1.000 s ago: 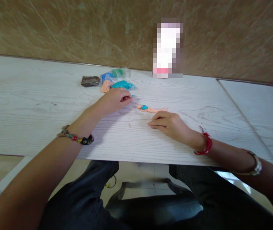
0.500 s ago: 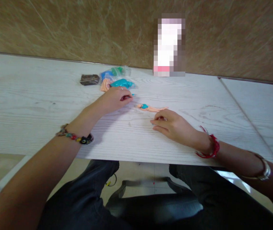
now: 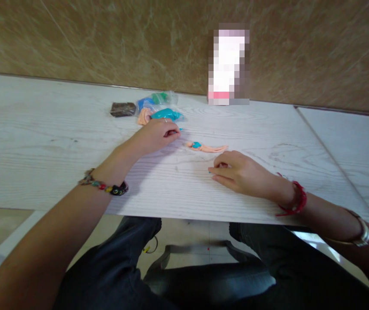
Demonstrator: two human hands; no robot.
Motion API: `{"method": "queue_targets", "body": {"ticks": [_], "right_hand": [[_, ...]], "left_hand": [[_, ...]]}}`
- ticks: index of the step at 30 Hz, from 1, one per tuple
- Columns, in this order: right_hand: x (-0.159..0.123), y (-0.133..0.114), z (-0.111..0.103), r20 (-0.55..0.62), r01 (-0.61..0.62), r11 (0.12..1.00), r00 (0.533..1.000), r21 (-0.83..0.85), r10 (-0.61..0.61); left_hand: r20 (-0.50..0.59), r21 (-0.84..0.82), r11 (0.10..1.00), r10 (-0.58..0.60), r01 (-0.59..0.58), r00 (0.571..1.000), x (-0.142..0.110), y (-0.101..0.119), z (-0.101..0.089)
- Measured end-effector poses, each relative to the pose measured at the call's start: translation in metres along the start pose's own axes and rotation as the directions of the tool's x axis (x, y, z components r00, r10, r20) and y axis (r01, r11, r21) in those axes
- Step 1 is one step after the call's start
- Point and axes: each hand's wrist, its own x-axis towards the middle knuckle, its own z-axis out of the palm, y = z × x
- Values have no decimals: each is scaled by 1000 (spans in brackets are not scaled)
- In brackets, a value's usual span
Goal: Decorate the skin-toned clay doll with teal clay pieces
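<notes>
A small peach clay figure (image 3: pixel 213 149) with a turquoise top (image 3: pixel 197 145) lies on the white wood-grain table, between my two hands. My left hand (image 3: pixel 158 134) is pinched shut at the upper left of the figure. A bit of turquoise clay (image 3: pixel 180 129) shows at its fingertips. Below the figure's legs, my right hand (image 3: pixel 238 173) hovers low or rests on the tabletop; I cannot tell which. Thumb and index finger are pressed together there, with a tiny bluish speck at the tips, too small to name.
Behind my left hand lie bagged clay lumps: turquoise (image 3: pixel 167 114), peach (image 3: pixel 144 116), blue (image 3: pixel 145 103) and green (image 3: pixel 159 98). A dark brown wrapped block (image 3: pixel 123 109) sits left of them. A blurred-out upright object (image 3: pixel 228 64) leans against the marbled wall. A seam crosses the table at right.
My right hand has shifted slightly to the right and nearer to me, uncovering more of the figure's feet. My left hand keeps its place and pinch.
</notes>
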Motion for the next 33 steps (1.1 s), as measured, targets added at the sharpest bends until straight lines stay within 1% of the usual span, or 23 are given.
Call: {"method": "queue_targets", "body": {"ticks": [2, 6, 10, 15, 18, 20, 22, 26, 30, 33], "right_hand": [[0, 3, -2, -6, 3, 998, 1000, 66, -3], [2, 9, -2, -24, -66, 973, 997, 222, 74], [6, 10, 1, -6, -101, 949, 994, 300, 108], [9, 7, 2, -9, -97, 949, 994, 300, 105], [15, 12, 0, -72, -137, 951, 984, 276, 163], [24, 18, -2, -118, -177, 951, 970, 255, 212], [36, 24, -2, -122, -210, 946, 962, 246, 245], [55, 33, 2, -58, -177, 952, 979, 250, 198], [56, 36, 12, -110, -118, 966, 983, 231, 146], [51, 36, 16, -147, -87, 970, 982, 227, 123]], "left_hand": [[1, 0, 1000, 4, -4, 1000, 0, -1, 0], [2, -2, 1000, 6, -6, 1000, 1, -1, 0], [12, 4, 1000, 3, -3, 1000, 1, 0, 0], [18, 14, 1000, 3, -3, 1000, 0, 2, -1], [17, 11, 1000, 15, -15, 1000, 1, 3, -2], [21, 5, 1000, 22, -22, 1000, 1, 4, -2], [17, -14, 1000, 24, -24, 1000, 1, 5, -2], [0, -107, 994, 36, -36, 999, 0, 9, -1], [30, -223, 968, 127, -117, 991, -1, 16, 0], [31, -263, 952, 168, -154, 985, -1, 18, 2]]}}
